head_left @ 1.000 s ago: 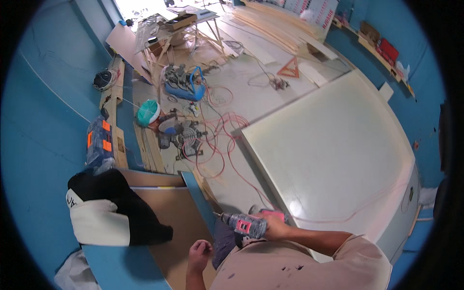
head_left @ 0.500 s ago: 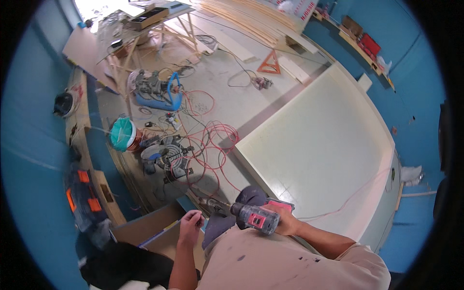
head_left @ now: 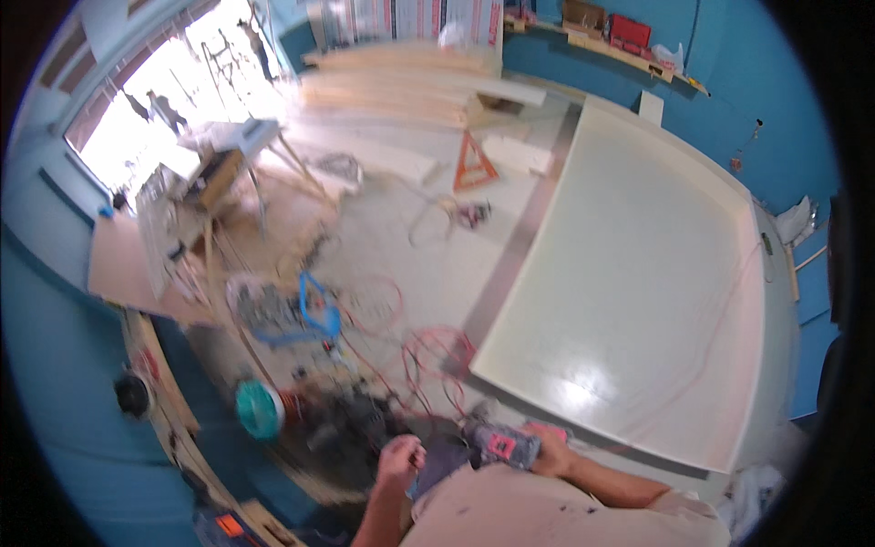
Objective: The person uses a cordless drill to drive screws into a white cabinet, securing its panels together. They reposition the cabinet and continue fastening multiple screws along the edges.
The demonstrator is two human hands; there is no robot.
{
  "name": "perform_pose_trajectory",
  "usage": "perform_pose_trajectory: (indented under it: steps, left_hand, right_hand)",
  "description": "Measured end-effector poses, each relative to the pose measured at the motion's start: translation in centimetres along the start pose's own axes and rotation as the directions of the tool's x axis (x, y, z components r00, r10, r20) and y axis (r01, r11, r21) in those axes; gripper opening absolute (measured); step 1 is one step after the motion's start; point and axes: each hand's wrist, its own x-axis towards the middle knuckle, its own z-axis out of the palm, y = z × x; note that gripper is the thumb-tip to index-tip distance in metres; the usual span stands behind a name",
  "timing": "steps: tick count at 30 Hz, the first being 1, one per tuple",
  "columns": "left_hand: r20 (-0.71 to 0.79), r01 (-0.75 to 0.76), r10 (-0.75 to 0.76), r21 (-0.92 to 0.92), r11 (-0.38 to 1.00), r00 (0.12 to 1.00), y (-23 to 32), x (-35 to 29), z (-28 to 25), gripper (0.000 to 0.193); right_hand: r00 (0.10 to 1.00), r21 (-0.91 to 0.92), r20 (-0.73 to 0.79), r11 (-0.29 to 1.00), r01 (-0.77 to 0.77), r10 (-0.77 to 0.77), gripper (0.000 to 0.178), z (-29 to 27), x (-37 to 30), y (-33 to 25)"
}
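My right hand [head_left: 550, 449] grips a grey and pink cordless drill [head_left: 503, 444], held level in front of my chest with its nose toward my left. My left hand [head_left: 399, 459] is raised just left of the drill's tip, its fingers curled; whether it holds something small I cannot tell. Both hands hover above the floor beside the near corner of a large glossy cream panel [head_left: 638, 283]. The picture is blurred by head motion.
Red cords [head_left: 428, 351] coil on the floor by the panel's corner. A blue-framed compressor [head_left: 301, 310], a teal round thing [head_left: 258, 410], a workbench [head_left: 228, 164], stacked timber [head_left: 410, 82] and an orange triangle [head_left: 474, 164] lie beyond. Blue walls surround the room.
The view has swung up and toward the far end of the room. Both hands stay together near my chest, the drill still in my right hand. The cardboard and dark bag have left the picture.
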Motion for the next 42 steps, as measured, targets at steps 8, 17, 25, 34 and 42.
perform_pose_trajectory:
  steps: [8,17,25,34,42]
  left_hand:
    - [0.268,0.120,-0.153,0.137,0.983,0.951,8.7,11.7,6.7,0.022]
    - [0.429,0.214,-0.438,0.475,0.853,0.790,17.5,26.1,20.2,0.024]
    - [0.562,0.164,-0.588,0.626,0.762,0.582,17.1,47.0,21.7,0.028]
    - [0.468,0.135,-0.592,0.699,0.702,0.656,34.6,65.5,18.3,0.027]
    - [0.402,0.067,-0.604,0.794,0.604,0.688,42.4,69.0,20.3,0.027]
  right_hand:
    - [0.958,0.165,-0.245,0.980,-0.109,0.148,0.052,-2.5,5.1,3.7]
    - [0.776,0.206,-0.445,0.894,-0.398,0.448,0.041,-2.0,10.7,11.0]
    - [0.549,0.514,-0.366,0.655,-0.554,0.752,0.044,-6.4,25.9,8.0]
    - [0.433,0.777,-0.387,0.541,-0.321,0.814,0.052,-15.4,50.5,-3.0]
    - [0.432,0.669,-0.489,0.644,-0.371,0.758,0.056,-15.3,58.0,-3.8]
